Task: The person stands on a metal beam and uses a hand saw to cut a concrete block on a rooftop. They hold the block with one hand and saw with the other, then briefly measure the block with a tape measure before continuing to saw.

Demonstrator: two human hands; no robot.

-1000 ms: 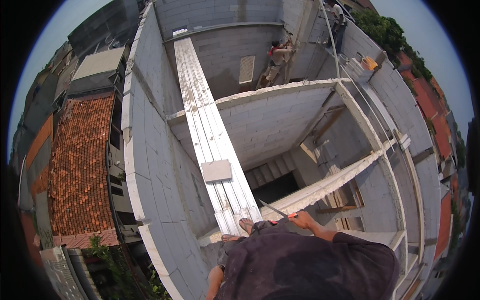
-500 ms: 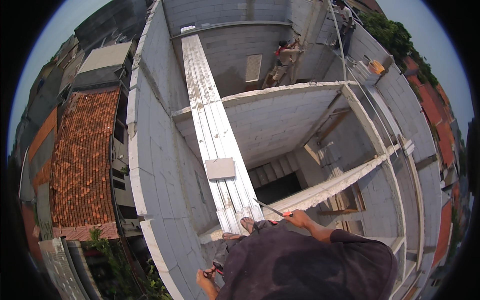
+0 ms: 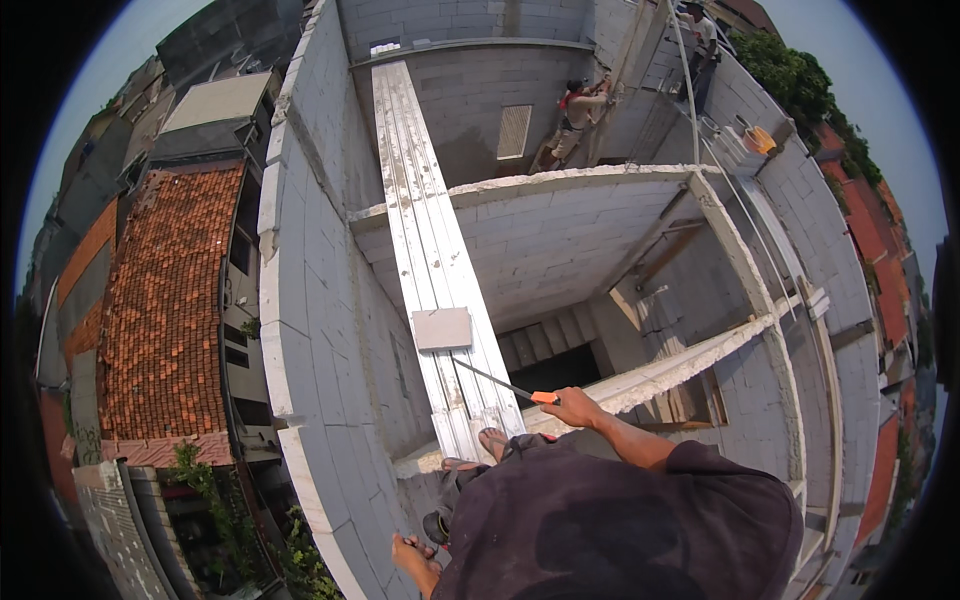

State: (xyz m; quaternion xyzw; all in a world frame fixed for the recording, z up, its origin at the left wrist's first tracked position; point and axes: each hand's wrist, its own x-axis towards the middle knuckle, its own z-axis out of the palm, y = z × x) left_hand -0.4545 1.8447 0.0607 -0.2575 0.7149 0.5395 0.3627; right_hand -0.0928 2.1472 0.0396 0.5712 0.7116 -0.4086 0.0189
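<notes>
My right hand (image 3: 576,408) is closed round the handle of an orange-handled saw (image 3: 497,381). Its long, thin blade, seen nearly edge-on, points forward and left over the metal planks (image 3: 432,240). Just beyond the blade's tip, a pale grey block (image 3: 441,329) lies flat on these planks. Low at my left side is my left hand (image 3: 412,556), fingers curled. A round black thing (image 3: 436,527) sits right beside those fingers; whether they hold anything is hidden. My sandalled feet (image 3: 484,446) are at the planks' near end.
A grey block wall (image 3: 315,400) runs along my left. Deep open rooms lie below on both sides of the planks, with a rough concrete beam (image 3: 655,385) at right. Farther off, a person (image 3: 575,120) works at a column, and another person (image 3: 698,55) stands at upper right.
My right hand has moved forward and left with the saw, bringing its tip near the block. My left hand has shifted slightly; the round black thing now shows beside it.
</notes>
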